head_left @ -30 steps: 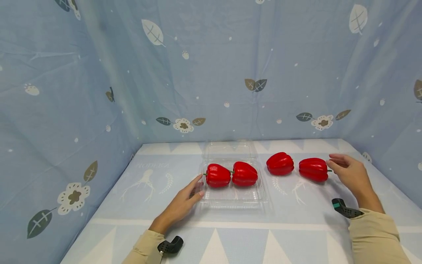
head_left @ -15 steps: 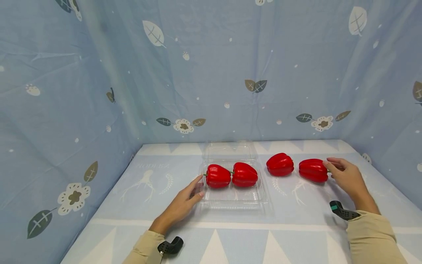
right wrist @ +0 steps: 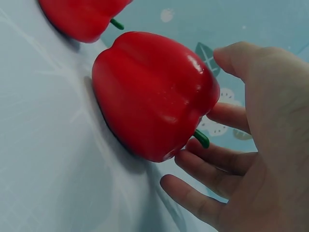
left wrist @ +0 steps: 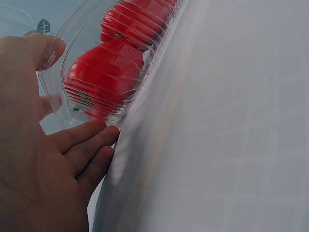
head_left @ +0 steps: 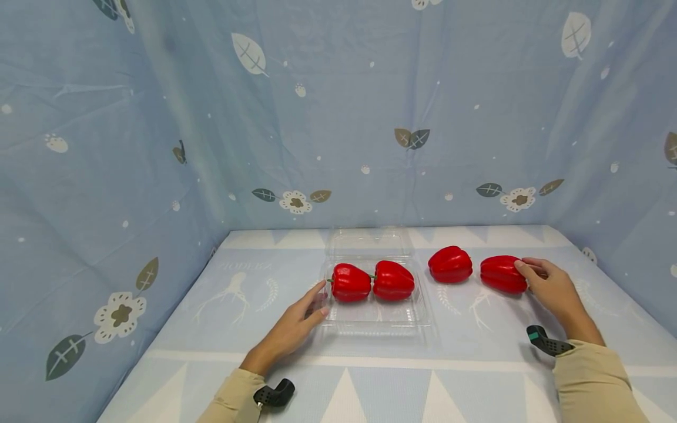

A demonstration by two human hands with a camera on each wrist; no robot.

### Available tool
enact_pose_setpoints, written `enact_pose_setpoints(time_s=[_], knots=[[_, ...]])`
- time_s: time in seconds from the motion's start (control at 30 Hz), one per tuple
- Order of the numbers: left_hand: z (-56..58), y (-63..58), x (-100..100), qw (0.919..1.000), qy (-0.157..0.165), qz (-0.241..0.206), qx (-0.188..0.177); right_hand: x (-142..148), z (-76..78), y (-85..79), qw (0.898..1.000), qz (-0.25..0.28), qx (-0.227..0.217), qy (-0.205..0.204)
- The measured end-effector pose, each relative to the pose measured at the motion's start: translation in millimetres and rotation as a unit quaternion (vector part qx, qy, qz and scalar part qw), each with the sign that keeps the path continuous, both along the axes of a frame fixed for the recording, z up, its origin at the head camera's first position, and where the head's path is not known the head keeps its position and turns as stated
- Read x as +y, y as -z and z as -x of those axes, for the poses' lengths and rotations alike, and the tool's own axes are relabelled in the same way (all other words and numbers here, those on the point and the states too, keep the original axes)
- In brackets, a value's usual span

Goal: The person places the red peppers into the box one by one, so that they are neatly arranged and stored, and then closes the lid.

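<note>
A clear plastic clamshell container (head_left: 375, 313) lies opened out with two red bell peppers, the left one (head_left: 351, 283) and the right one (head_left: 394, 281), lying side by side in its base. My left hand (head_left: 292, 329) rests at the container's left side; in the left wrist view its thumb (left wrist: 53, 52) touches the clear rim and the other fingers stay loosely extended. On the right, my right hand (head_left: 552, 289) reaches round the stem end of another red bell pepper (head_left: 502, 274). In the right wrist view, the fingers (right wrist: 207, 171) are spread beside its green stem, not closed round it.
One more red bell pepper (head_left: 450, 264) lies between the container and the right-hand pepper. The container's lid (head_left: 369, 241) lies folded back behind its base. Blue patterned cloth (head_left: 365, 106) hangs behind and at the sides of the patterned tabletop (head_left: 391, 388).
My right hand has moved left, from beside the stem to overlapping the end of the rightmost bell pepper. The left hand, the container and the peppers stay where they were.
</note>
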State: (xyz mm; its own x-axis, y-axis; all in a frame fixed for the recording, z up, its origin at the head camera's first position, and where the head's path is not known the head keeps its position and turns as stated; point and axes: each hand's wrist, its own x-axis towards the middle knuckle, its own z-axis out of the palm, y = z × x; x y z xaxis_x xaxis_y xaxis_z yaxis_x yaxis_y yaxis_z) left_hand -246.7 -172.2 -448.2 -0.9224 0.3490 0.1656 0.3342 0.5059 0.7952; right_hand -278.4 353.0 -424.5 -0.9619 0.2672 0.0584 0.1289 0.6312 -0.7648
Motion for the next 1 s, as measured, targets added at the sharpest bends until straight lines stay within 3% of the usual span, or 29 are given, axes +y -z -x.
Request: enact_pose_setpoints(time_s=[1.0], knots=[[-1.0, -1.1, 0.0, 1.0, 0.001, -0.002, -0.005, 1.5, 1.0, 6.4, 0.999, -0.01, -0.037, -0.016]])
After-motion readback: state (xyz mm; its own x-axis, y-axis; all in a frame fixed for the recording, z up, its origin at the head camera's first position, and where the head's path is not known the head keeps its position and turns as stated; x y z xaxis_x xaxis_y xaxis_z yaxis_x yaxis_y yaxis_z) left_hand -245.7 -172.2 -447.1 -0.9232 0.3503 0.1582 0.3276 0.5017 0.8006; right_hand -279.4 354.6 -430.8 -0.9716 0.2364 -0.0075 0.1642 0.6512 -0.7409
